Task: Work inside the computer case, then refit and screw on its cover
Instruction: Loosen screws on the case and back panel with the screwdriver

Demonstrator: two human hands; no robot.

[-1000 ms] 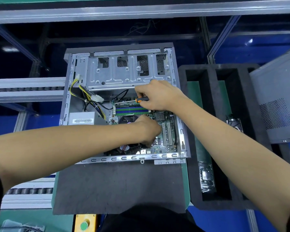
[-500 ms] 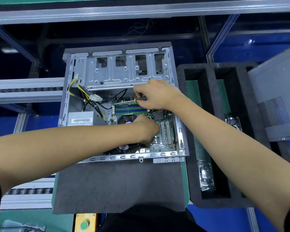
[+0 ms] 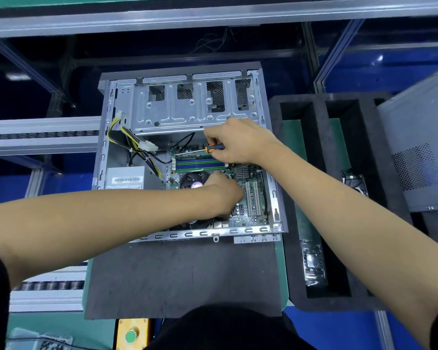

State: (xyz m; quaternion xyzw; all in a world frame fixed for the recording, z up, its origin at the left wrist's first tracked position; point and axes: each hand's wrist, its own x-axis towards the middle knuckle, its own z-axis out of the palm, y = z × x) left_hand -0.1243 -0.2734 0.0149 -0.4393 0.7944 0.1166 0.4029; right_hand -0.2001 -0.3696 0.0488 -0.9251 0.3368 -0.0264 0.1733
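grey stamped sheet metal forms the open computer case [image 3: 147, 114], which lies on its side on a dark grey foam mat [image 3: 182, 279], its cover off. inside it sit a green printed circuit motherboard [image 3: 253, 215] with green and blue memory slots [image 3: 200, 164], a round black cooling fan [image 3: 191, 179], a finned silver heatsink [image 3: 242, 172], a grey power supply box with a barcode label [image 3: 125, 179], and a loose bundle of yellow and black wires ending in a white plastic plug [image 3: 147, 147]. the right hand [image 3: 240, 141] is curled around an orange and black handled screwdriver [image 3: 214, 147], whose thin steel shaft lies nearly flat over the memory slots, pointing left. the left hand [image 3: 223, 195] reaches down onto the motherboard beside the fan; its fingers are hidden beneath it, so i cannot tell whether they grip anything. right of the case stands a black foam tray [image 3: 316, 157] with long slots; one slot holds a small part in a shiny clear bag [image 3: 312, 263], and another dark part [image 3: 353, 180] sits at the far right slot. a grey metal side panel with a perforated vent patch [image 3: 420, 157] leans at the right edge, well apart from the case. a yellow box with a green button [image 3: 130, 335] sits at the near edge.
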